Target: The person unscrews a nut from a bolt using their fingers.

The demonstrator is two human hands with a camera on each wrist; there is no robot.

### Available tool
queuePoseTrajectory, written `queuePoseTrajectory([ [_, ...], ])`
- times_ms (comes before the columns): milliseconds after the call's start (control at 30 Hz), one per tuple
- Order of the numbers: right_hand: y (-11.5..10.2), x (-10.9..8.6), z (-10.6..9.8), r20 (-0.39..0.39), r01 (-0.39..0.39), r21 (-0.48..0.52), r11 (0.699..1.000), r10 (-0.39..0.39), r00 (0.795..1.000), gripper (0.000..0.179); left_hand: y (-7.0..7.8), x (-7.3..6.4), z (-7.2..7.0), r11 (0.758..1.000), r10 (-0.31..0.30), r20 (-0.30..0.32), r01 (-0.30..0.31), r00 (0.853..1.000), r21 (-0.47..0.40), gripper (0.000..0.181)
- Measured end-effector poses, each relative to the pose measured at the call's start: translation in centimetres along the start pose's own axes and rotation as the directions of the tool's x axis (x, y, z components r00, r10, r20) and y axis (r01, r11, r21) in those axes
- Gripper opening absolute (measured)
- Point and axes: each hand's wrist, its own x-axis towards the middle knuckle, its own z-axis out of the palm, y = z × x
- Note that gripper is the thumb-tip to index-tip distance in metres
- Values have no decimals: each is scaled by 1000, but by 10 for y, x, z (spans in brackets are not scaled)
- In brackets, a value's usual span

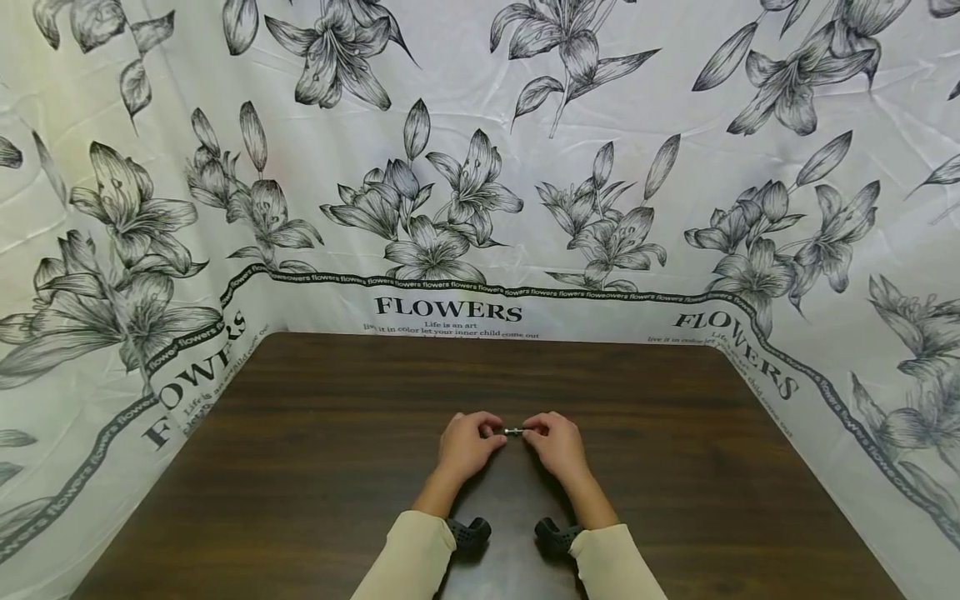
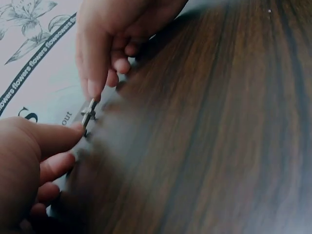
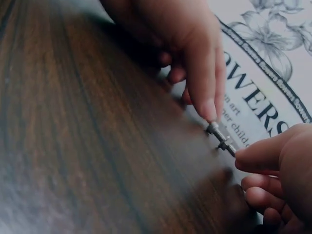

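Observation:
Between the two hands, a small silvery bolt (image 1: pixel 513 432) is held over the dark table. A wider nut (image 3: pixel 224 145) with bits sticking out at its sides sits partway along the shaft. My left hand (image 1: pixel 465 446) pinches the bolt's head end between thumb and forefinger. From the other side, the thumb and forefinger of my right hand (image 1: pixel 559 447) pinch the far end of the shaft, their tips covering it. In the left wrist view the bolt (image 2: pixel 88 114) runs slantwise from one set of fingertips to the other. The remaining fingers of both hands curl loosely below.
A dark wood-grain table (image 1: pixel 315 492) spreads under the hands. White cloth (image 1: pixel 450 200) printed with flowers and lettering hangs behind and along both sides. Black wrist mounts (image 1: pixel 472 533) stick out inward near the cuffs of the pale sleeves (image 1: pixel 408 554).

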Motion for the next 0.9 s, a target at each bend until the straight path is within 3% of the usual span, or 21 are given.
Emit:
queuePoseTrajectory([
  [300, -4, -1, 5, 2, 5, -71, 997, -5, 1000, 4, 5, -1, 8, 989, 9, -71, 1, 997, 146, 16],
  [700, -6, 2, 9, 23, -13, -134, 991, 16, 1000, 6, 2, -1, 13, 984, 66, -116, -45, 991, 174, 14],
  [900, -6, 4, 4, 38, -6, -136, 991, 11, 999, 7, 5, 1, 13, 985, 59, -105, -41, 993, 169, 14],
])
